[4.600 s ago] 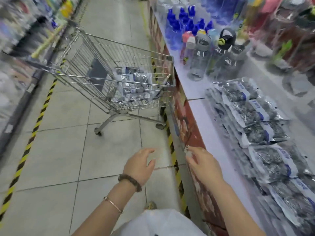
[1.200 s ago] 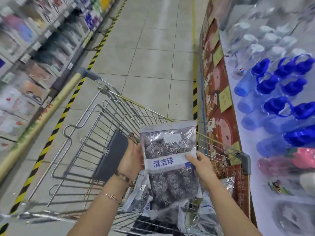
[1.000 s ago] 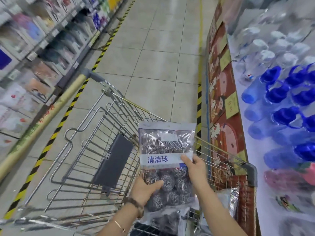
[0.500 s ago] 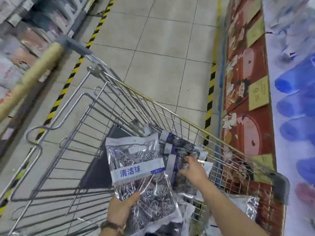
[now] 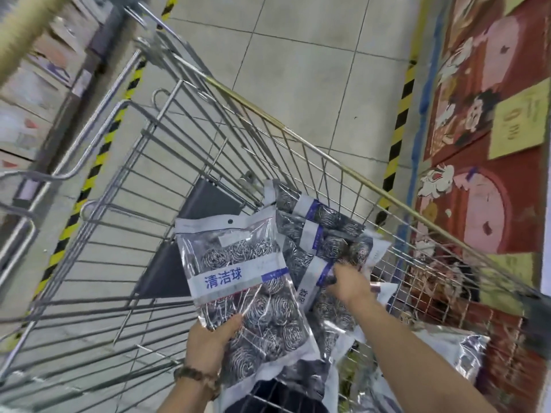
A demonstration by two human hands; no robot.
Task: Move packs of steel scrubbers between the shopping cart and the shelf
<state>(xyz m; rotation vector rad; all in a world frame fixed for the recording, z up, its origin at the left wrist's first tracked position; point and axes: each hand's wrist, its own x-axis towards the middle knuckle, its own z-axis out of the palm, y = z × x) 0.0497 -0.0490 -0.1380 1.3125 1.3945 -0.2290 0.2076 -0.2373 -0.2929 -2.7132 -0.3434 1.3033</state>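
Left hand [image 5: 210, 338] grips lower left corner of clear plastic pack of grey steel scrubber balls with white-blue label band [image 5: 238, 275]. Pack upright above middle of silver wire shopping cart [image 5: 298, 136]. Vs 1.0 s ago: right hand [image 5: 348, 283] off held pack, now down on pile of like packs [image 5: 316, 231] against cart's right edge. Right fingers curled into pile; cannot tell if gripping. Left hand alone carries pack.

One scrubber pack [image 5: 238, 278] is held by the left hand [image 5: 208, 344]; another pack [image 5: 325, 281] is gripped by the right hand [image 5: 347, 281] over the shopping cart [image 5: 149, 174].
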